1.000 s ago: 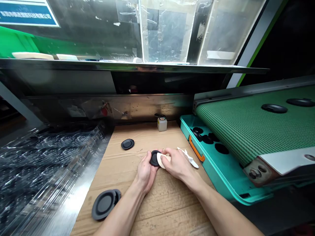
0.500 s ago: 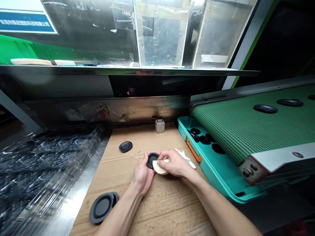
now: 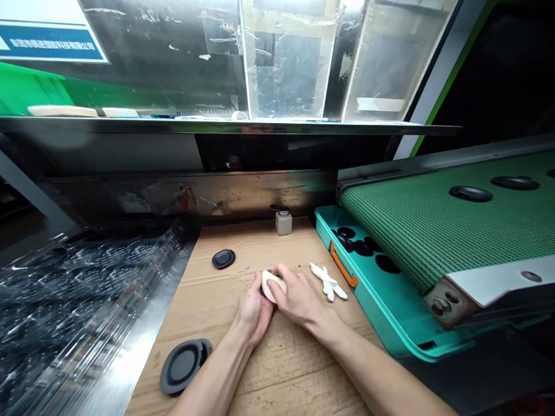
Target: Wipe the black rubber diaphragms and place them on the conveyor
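Observation:
A cream-coloured round pad [image 3: 269, 287] is pinched in my right hand [image 3: 301, 297] and lies flat over a small black round disc [image 3: 262, 292]. My left hand [image 3: 251, 312] cradles that disc from below and the side, and most of the disc is hidden by the pad and my fingers. Beyond my hands, a similar black disc [image 3: 224, 259] rests on the cardboard [image 3: 295, 370]. Larger black round discs [image 3: 182, 365], partly overlapping, lie beside my left forearm. Crossed white strips of something soft [image 3: 328, 283] sit right of my right hand.
A small pale bottle [image 3: 284, 223] stands at the cardboard's far end. To the right, a teal bin [image 3: 373, 309] holds several black discs below a green conveyor belt [image 3: 425, 219] carrying more. Clear plastic trays [image 3: 87, 312] are at left. A metal shelf [image 3: 243, 127] spans above.
My right hand has brought the pad left and up, so that it now covers most of the disc in my left hand. More of the white strips shows.

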Demonstrator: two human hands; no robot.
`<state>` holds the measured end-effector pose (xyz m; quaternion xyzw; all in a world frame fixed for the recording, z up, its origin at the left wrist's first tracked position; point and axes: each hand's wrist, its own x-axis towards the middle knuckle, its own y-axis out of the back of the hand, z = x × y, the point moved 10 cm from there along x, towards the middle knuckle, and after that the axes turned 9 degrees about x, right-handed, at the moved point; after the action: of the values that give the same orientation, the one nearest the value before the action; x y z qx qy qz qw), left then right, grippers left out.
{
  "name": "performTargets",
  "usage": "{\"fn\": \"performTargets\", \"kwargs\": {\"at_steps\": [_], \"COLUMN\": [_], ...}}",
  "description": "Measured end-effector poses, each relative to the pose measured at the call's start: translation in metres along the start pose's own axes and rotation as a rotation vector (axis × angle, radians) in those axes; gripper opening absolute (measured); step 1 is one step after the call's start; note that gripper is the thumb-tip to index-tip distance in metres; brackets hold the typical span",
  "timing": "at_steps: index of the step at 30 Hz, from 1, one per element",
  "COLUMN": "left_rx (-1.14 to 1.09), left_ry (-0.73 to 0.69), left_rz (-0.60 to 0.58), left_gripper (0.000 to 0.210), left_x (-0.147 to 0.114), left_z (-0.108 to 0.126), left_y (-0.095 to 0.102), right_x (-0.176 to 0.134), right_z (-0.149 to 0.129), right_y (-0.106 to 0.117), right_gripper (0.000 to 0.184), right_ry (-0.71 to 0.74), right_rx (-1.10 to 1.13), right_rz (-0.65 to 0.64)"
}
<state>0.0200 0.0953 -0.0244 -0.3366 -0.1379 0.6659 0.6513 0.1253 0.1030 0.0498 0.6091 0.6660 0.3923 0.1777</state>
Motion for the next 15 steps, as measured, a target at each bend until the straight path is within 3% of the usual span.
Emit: {"fn": "performTargets", "kwargs": {"at_steps": [4,8,12,15], "left_rx": [0.004,0.001,-0.020,-0.116], "left_ry": [0.000,0.014,0.028,0.061], "left_rz": [0.001,0.025,0.018,0.009], "left_gripper": [0.029,0.027,0.032,0.034], "left_x": [-0.001,0.001,0.002,-0.004], "left_z": [0.001,-0.001,0.002,0.008], "left_y": [0.002,0.006,0.008,0.008], "right_x": [0.000,-0.001,0.003,0.004], "right_z": [-0.003,-0.006,0.028,0.044], "right_y": [-0.002,-0.010,0.011,0.017], "right_gripper": [0.031,0.031,0.032,0.031], "right_ry": [-0.078,-0.010,-0.167,-0.201], "right_rx": [-0.189,-0.174,-0.133,-0.021], "right_rz": [0.075,0.021,0.157,0.196]}}
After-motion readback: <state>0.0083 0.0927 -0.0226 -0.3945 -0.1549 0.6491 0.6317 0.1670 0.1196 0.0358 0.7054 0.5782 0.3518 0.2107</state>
